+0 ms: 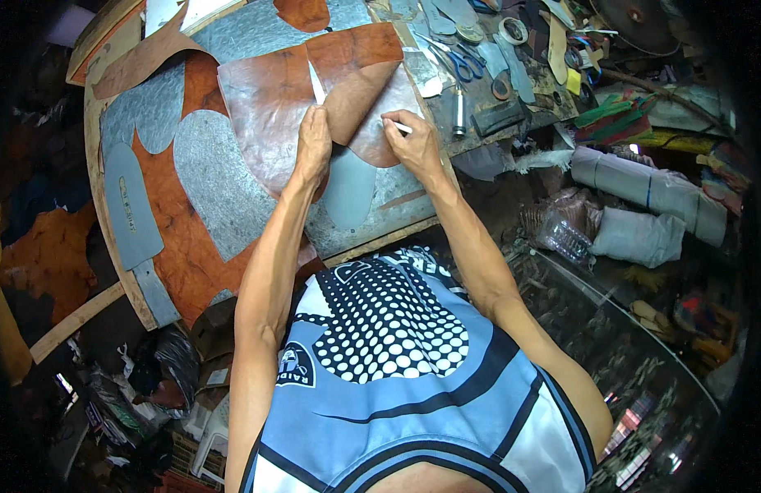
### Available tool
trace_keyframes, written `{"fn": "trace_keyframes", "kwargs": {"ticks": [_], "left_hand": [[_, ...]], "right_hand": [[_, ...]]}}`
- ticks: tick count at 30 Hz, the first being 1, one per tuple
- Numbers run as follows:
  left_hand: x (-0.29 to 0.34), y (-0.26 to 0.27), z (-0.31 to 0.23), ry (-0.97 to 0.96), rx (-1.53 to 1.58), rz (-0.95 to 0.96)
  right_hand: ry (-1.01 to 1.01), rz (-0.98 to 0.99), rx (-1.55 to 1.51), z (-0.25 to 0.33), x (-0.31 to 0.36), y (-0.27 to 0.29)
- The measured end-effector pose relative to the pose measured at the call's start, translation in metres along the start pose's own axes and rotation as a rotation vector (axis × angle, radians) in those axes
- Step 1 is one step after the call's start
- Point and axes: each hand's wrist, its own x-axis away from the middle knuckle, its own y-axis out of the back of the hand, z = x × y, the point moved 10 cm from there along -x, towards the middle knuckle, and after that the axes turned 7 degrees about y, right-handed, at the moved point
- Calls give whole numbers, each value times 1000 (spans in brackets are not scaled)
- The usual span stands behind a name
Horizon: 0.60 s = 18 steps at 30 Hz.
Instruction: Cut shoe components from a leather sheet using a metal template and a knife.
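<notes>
A brown leather piece [269, 99] lies on the worktable, one part of it folded over with its matte tan underside [357, 100] showing. My left hand [315, 148] is closed at the edge of that fold, thumb on top. Just above its fingertips is a narrow white pointed shape [316, 82]; I cannot tell if it is a blade or a gap in the leather. My right hand [413, 144] pinches a short white pen-like stick [401, 126] over the leather's right part. A grey rounded template [350, 187] lies partly under the leather, between my wrists.
A long grey template [132, 205] lies at the table's left edge, near more brown leather [187, 238]. At the back right are blue-handled scissors [465, 66], a tape roll [513, 31] and a metal cylinder [458, 113]. Wrapped rolls [652, 189] sit right of the table.
</notes>
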Motion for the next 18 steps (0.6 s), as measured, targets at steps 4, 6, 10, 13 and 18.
{"fn": "trace_keyframes", "kwargs": {"ticks": [4,6,10,13,18], "left_hand": [[-3,5,7,-27,-16,8],[-5,11,8,-69,-135,-35],[-5,10,6,-80,-175,-53],[-2,8,2,-33,-149,-54],[1,6,1,26,-227,3]], "right_hand": [[46,92,99,-5,-2,-12],[-71,146,48,-13,0,-17],[-11,60,86,-7,-2,-9],[-76,171,107,-21,-2,-16],[-100,171,-163,-21,-3,-11]]}}
